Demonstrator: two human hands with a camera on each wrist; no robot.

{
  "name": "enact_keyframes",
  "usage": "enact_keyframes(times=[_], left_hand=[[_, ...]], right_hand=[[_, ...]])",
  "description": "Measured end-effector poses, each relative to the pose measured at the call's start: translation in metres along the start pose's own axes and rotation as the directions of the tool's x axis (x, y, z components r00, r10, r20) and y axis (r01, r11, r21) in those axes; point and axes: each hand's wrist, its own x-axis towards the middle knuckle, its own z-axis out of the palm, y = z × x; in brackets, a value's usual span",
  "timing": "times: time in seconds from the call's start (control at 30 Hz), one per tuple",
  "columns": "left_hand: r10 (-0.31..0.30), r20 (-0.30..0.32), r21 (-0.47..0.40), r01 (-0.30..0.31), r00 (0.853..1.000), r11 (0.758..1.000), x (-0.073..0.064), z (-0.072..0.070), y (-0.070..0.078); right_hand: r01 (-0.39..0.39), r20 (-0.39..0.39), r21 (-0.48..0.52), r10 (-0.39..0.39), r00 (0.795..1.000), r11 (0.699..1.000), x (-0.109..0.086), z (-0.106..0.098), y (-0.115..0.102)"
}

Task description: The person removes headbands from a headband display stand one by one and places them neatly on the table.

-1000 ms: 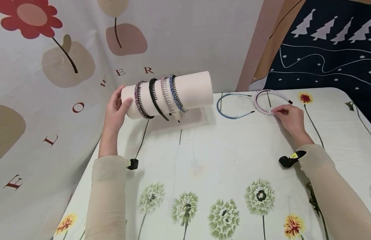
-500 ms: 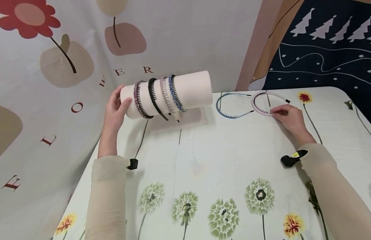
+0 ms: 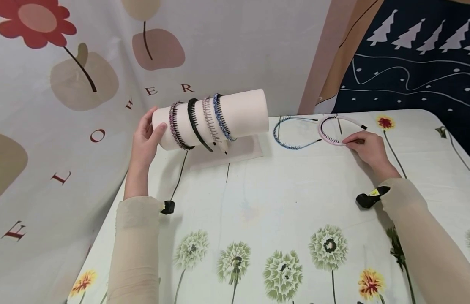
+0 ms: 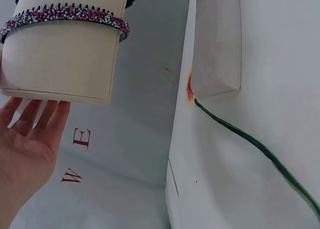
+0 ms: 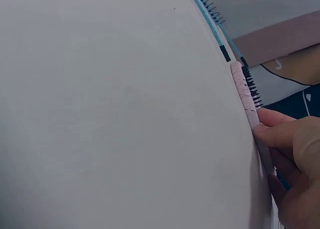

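A pale cylindrical headband stand (image 3: 246, 112) carries several toothed headbands: a pink-and-black sparkly one (image 3: 175, 126), a black one (image 3: 196, 126), a clear pinkish one (image 3: 210, 120) and a blue sparkly one (image 3: 220, 117). My left hand (image 3: 143, 141) grips the stand's left end, thumb in front; the left wrist view shows its fingers (image 4: 47, 114) at the end's edge. On the table at the right, my right hand (image 3: 370, 152) pinches the near side of a light pink headband (image 3: 330, 139) with dark teeth. A thin blue headband (image 3: 286, 145) lies just left of it.
The stand's flat base (image 3: 239, 156) rests on a white flowered tablecloth (image 3: 273, 185). Behind the table hangs a pale printed curtain (image 3: 235, 46), with a dark tree-patterned cloth (image 3: 413, 76) at the right. The table's back edge runs close behind the headbands.
The pink headband and my right hand have shifted very slightly, the headband a touch leftward. My left hand keeps its grip on the stand, with no visible movement.
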Motion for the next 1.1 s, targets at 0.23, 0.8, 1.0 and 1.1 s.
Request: enact_keyframes(times=[0.23,0.8,1.0,1.1], left_hand=[[-0.011,0.004,-0.002,0.011,1.0,1.0,0.001,0.0,-0.001],[-0.006,0.02,-0.042,0.007,1.0,0.999,-0.012,0.006,0.027],[-0.018,0.015,-0.025,0.019,1.0,1.0,-0.013,0.006,0.027],[-0.025,0.015,-0.019,0.025,1.0,0.999,-0.014,0.005,0.027]], right_hand=[[0.03,-0.002,-0.016,-0.03,1.0,0.999,0.003,-0.002,-0.001],[0.136,-0.045,-0.073,-0.139,0.989,0.988,-0.006,-0.002,-0.004],[0.135,-0.043,-0.072,-0.138,0.989,0.988,-0.008,-0.002,-0.009],[0.126,-0.035,-0.071,-0.129,0.991,0.989,-0.008,-0.002,-0.012]])
